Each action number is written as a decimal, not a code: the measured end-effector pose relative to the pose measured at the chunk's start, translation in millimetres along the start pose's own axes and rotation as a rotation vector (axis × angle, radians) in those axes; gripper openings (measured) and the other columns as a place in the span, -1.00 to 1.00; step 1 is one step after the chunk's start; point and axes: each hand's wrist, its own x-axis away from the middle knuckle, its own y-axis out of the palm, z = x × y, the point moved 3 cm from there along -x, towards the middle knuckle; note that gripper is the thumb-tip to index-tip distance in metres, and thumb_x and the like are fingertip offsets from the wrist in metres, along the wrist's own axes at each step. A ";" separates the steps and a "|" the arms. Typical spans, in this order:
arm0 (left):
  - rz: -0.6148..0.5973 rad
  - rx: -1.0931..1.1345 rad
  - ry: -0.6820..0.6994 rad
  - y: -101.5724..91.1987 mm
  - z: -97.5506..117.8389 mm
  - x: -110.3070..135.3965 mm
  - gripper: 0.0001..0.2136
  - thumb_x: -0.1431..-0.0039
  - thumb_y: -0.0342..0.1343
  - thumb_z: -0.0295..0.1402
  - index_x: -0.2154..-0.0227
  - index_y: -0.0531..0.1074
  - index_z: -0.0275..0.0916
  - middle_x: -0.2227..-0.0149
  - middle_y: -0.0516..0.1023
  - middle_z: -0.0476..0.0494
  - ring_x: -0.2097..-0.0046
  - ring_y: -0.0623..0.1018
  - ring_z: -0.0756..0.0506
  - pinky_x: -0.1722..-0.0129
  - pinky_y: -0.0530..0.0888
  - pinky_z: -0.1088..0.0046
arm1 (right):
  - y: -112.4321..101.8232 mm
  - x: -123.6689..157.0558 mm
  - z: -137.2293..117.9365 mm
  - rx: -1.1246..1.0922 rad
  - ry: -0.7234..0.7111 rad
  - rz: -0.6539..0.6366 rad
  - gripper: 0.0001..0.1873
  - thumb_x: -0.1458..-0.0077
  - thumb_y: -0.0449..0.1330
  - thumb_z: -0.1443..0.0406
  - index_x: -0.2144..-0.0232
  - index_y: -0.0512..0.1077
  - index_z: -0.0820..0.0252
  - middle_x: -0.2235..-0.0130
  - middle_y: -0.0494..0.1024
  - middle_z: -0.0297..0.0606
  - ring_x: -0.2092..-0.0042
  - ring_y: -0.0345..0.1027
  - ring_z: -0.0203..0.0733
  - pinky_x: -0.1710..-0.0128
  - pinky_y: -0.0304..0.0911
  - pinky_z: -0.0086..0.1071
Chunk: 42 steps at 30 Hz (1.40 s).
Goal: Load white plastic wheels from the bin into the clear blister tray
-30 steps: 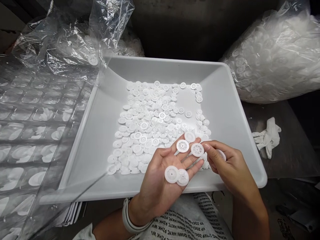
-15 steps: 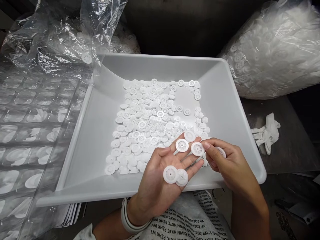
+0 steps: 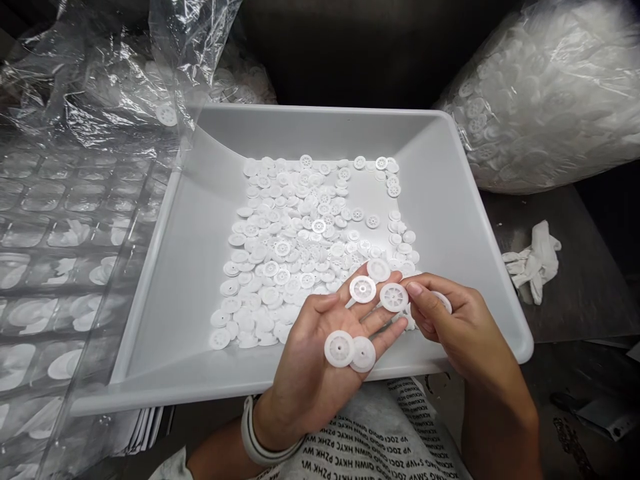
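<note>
Left hand [image 3: 313, 353]: open, palm up, fingers spread; several spoked white plastic discs [image 3: 339, 349] lie loose on it, the flat palm bearing them without a grip. Right hand [image 3: 453, 323]: curled, apparently pinching a further disc [image 3: 443, 302] between thumb and fingers, partly hidden. Both hands are above a white plastic tray [image 3: 320, 130] holding a loose spread of like discs [image 3: 280, 247], which keeps them shallow and separate. Beyond, right: a clear plastic bag [image 3: 545, 107] packed with more.

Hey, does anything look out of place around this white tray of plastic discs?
Yes: one white plastic spoked wheel sits apart, pressed against the clear plastic bag beyond the back left corner of the shallow white plastic tray. It looks odd because it lies outside the tray, away from the loose pile.
</note>
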 end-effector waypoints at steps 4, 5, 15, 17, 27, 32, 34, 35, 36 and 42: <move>0.004 -0.002 0.000 -0.4 0.4 0.4 -0.49 -0.27 -0.18 -0.33 -0.27 0.04 -0.25 -0.22 0.34 -0.34 -0.26 0.31 -0.24 -0.27 0.19 0.15 | 2.1 1.0 -3.3 -0.002 0.009 0.010 -0.67 -0.08 0.23 0.02 0.32 0.54 0.15 0.63 0.16 -0.45 0.59 -0.09 -0.40 0.63 -0.11 -0.48; 0.004 -0.004 -0.001 -0.5 0.5 0.6 -0.49 -0.27 -0.18 -0.33 -0.27 0.04 -0.26 -0.22 0.34 -0.35 -0.26 0.31 -0.24 -0.27 0.18 0.14 | 2.7 1.3 -4.0 -0.005 0.012 0.012 -0.69 -0.06 0.26 0.04 0.33 0.54 0.16 0.61 0.17 -0.44 0.58 -0.08 -0.41 0.62 -0.10 -0.49; -0.003 -0.038 -0.018 -0.5 -0.8 2.3 -0.49 -0.29 -0.18 -0.30 -0.28 -0.02 -0.25 -0.24 0.29 -0.41 -0.21 0.37 -0.34 -0.29 0.06 0.02 | -10.4 1.1 -6.9 -0.420 -0.042 0.025 -0.80 -0.09 0.14 0.14 0.45 0.36 0.13 0.41 0.28 -0.33 0.48 0.15 -0.36 0.73 -0.03 -0.61; -0.008 -0.038 -0.010 -0.1 0.0 2.2 -0.50 -0.29 -0.18 -0.30 -0.27 0.01 -0.24 -0.25 0.29 -0.40 -0.22 0.35 -0.34 -0.29 0.05 0.03 | -9.4 2.7 -11.0 -0.543 -0.049 0.004 -0.85 -0.05 0.13 0.18 0.41 0.39 0.11 0.28 0.35 -0.27 0.33 0.30 -0.30 0.67 0.13 -0.63; 0.002 -0.033 0.014 0.0 1.0 2.3 -0.53 -0.28 -0.16 -0.31 -0.24 0.09 -0.24 -0.23 0.33 -0.37 -0.21 0.38 -0.30 -0.30 0.06 0.09 | 23.7 51.8 -22.7 0.332 -0.593 -0.041 -0.77 -0.16 0.22 0.31 0.11 0.50 0.01 0.46 0.31 -0.34 0.45 0.24 -0.32 0.53 0.23 -0.46; -0.016 -0.039 0.037 -0.2 2.0 3.3 -0.56 -0.30 -0.19 -0.30 -0.22 0.10 -0.24 -0.21 0.35 -0.40 -0.20 0.39 -0.28 -0.29 0.07 0.09 | 34.9 54.2 -22.2 0.868 -0.797 -0.056 -0.69 -0.18 0.21 0.31 0.01 0.39 0.15 0.47 0.33 -0.35 0.43 0.24 -0.29 0.49 0.18 -0.41; -0.017 -0.040 0.050 -0.1 2.2 3.2 -0.57 -0.30 -0.20 -0.30 -0.20 0.12 -0.25 -0.20 0.35 -0.41 -0.20 0.39 -0.28 -0.29 0.09 0.10 | 36.5 52.9 -21.7 0.883 -0.810 -0.085 -0.69 -0.19 0.19 0.36 0.00 0.35 0.17 0.46 0.33 -0.35 0.42 0.22 -0.29 0.46 0.17 -0.40; -0.016 -0.040 0.050 0.1 2.2 3.2 -0.58 -0.30 -0.20 -0.31 -0.19 0.13 -0.25 -0.20 0.36 -0.41 -0.20 0.39 -0.28 -0.28 0.10 0.10 | 36.8 52.7 -21.9 0.872 -0.822 -0.091 -0.70 -0.18 0.19 0.39 0.02 0.34 0.19 0.45 0.34 -0.35 0.42 0.22 -0.29 0.45 0.16 -0.39; -0.018 -0.043 0.045 0.4 2.0 3.1 -0.58 -0.30 -0.20 -0.31 -0.19 0.13 -0.25 -0.19 0.37 -0.40 -0.20 0.39 -0.28 -0.28 0.11 0.11 | 36.6 52.5 -22.3 0.849 -0.831 -0.088 -0.71 -0.17 0.19 0.41 0.04 0.34 0.20 0.45 0.35 -0.34 0.42 0.21 -0.29 0.45 0.15 -0.39; 0.008 -0.060 0.008 1.5 0.4 2.6 -0.58 -0.28 -0.19 -0.34 -0.19 0.14 -0.23 -0.19 0.38 -0.37 -0.20 0.39 -0.26 -0.24 0.19 0.15 | 23.8 39.6 -22.8 0.510 -0.566 0.110 -0.93 -0.21 0.15 0.38 0.26 0.41 0.12 0.44 0.30 -0.40 0.43 0.17 -0.36 0.44 0.09 -0.44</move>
